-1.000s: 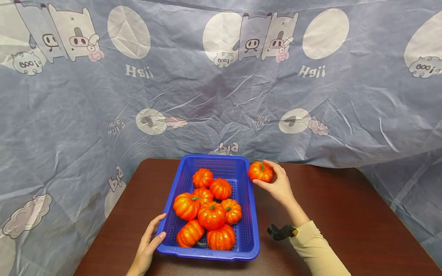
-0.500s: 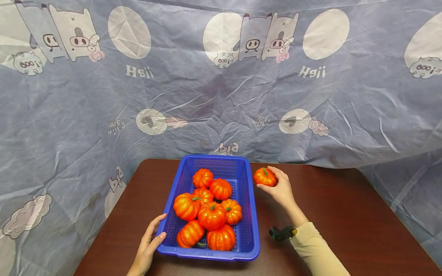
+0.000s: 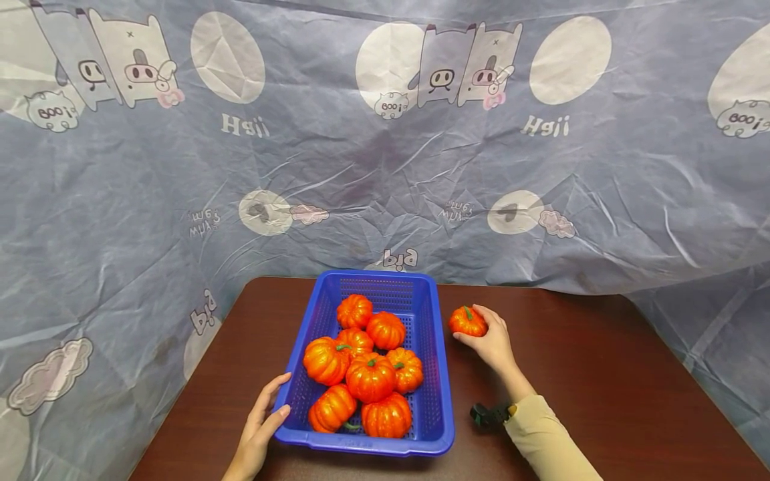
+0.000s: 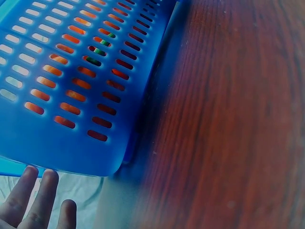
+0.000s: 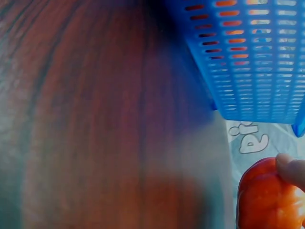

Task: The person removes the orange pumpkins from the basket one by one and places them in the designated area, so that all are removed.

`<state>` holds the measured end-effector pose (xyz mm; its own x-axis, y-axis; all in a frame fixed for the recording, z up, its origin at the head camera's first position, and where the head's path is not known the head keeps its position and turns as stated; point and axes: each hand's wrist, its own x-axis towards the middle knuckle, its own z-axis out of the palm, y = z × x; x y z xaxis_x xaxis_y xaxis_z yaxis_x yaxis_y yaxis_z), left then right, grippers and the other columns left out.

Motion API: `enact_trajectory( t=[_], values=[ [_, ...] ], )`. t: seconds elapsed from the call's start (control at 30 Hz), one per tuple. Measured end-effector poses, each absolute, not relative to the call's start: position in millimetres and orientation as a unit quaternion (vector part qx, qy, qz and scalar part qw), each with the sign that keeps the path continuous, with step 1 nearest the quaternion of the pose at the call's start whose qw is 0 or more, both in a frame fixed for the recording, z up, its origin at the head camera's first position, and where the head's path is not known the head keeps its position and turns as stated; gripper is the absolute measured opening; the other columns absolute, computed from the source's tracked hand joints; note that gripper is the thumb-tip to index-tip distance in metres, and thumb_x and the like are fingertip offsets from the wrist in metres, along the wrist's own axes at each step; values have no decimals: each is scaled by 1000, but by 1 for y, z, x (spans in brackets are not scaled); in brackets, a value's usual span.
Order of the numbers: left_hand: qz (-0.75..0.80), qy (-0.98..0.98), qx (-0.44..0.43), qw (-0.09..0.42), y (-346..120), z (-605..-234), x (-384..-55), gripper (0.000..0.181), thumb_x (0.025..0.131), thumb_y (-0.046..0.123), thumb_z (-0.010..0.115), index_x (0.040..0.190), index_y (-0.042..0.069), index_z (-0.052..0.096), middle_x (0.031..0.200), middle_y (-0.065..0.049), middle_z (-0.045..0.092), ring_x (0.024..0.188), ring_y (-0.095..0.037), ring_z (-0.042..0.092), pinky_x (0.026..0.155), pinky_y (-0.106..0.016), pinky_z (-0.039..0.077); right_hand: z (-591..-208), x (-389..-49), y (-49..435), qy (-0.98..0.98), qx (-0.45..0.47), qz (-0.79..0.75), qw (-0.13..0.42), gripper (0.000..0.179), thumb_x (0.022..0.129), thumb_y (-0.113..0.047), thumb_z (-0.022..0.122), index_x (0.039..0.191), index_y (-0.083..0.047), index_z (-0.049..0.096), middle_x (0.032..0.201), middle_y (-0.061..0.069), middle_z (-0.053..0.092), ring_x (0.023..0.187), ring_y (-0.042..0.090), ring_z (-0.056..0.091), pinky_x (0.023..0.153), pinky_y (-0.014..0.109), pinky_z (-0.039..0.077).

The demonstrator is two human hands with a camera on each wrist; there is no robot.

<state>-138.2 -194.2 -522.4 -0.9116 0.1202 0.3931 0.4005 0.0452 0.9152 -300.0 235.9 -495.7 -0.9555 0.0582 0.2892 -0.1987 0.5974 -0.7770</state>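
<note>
Gripping an orange pumpkin point(image 3: 468, 321) between the thumb and fingers of our right hand point(image 3: 496, 342), just right of the blue basket point(image 3: 445, 374) | whether it touches the table point(image 3: 589, 381), we cannot tell | our left hand point(image 3: 255, 427), fingers and thumb apart, touches the basket's left rim | we see eight more pumpkins point(image 3: 370, 379) inside

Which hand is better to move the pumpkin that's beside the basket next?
Probably the right hand: it grips that orange pumpkin, right of the blue basket. The left hand is across, at the basket's left side.
</note>
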Motion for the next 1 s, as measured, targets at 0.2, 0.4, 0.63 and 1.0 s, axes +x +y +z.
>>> enact_trajectory(
  t=[0.2,0.4,0.63,1.0],
  values=[
    [-666,-715,-182,108,-194,-522,-138,47,94,0,42,140,-1,33,136,-11,47,113,-14,52,88,-25,45,-508,-300,239,-883,31,448,138,78,69,-22,84,133,3,47,136,20,42,125,38,31,102,51,27],
    [-668,-717,-171,104,-194,-522,-138,48,94,2,43,141,1,34,137,-9,46,114,-14,52,88,-25,45,-517,-302,239,-881,39,447,152,78,68,-20,84,133,4,46,136,20,40,125,39,32,101,53,27],
    [-668,-714,-181,101,-194,-523,-139,48,94,1,42,141,0,32,134,-10,47,111,-16,54,86,-28,47,-518,-302,238,-877,57,450,157,81,67,-20,84,134,3,45,137,19,39,123,38,39,101,53,30],
    [-676,-708,-181,97,-193,-520,-138,48,95,2,42,141,0,32,132,-16,48,107,-19,55,83,-31,49,-480,-295,229,-861,80,465,191,76,70,-24,83,134,-2,48,136,16,42,125,34,39,102,51,29]
  ],
)
